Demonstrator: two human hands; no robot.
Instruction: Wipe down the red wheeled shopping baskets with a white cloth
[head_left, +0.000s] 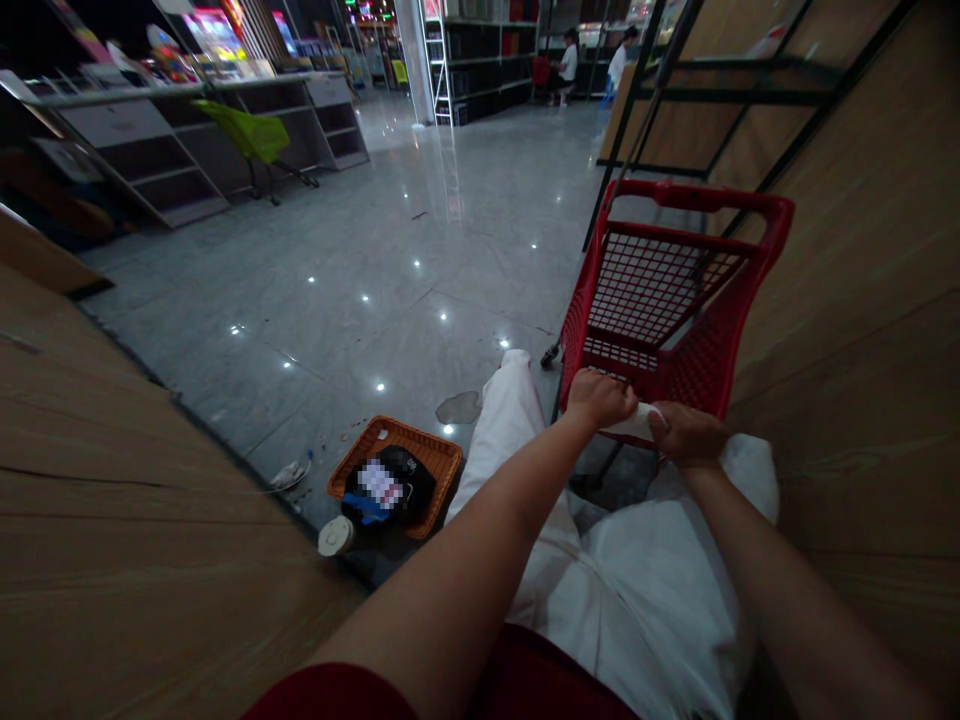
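My left hand (598, 397) and my right hand (687, 434) are both closed on a small white rolled thing (636, 421), perhaps cloth or paper, held between them. They hover over my knees in white trousers (637, 570), right in front of the near wall of a red shopping cart (660, 300). I am seated, legs stretched towards the cart.
An orange woven basket (420, 450) with a dark cap lies on the floor at my left, beside a small white cup lid (335, 536). Wooden panels rise on both sides. Grey tiled floor stretches ahead to shelves, a green chair (251, 135) and two seated people far off.
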